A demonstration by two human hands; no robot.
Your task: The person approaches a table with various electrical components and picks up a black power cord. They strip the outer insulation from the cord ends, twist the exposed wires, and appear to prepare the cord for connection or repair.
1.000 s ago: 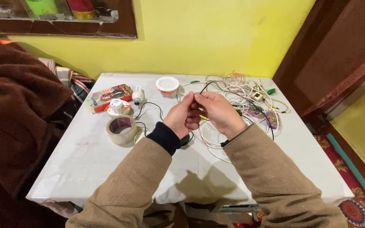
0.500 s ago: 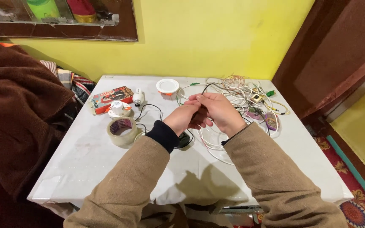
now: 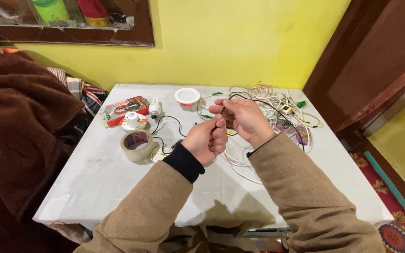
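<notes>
Both hands — left hand (image 3: 208, 139), right hand (image 3: 242, 119) — pinch a black wire (image 3: 258, 100).

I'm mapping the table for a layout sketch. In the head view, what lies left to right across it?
Red box → tape roll → bulb → white round lamp → left hand → right hand → tangle of wires.

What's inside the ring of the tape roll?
Through the hole of the tape roll only its brownish inner wall and a dim bit of the white table show. Nothing lies inside, as far as visible; the near rim hides part of the hole's floor.
</notes>
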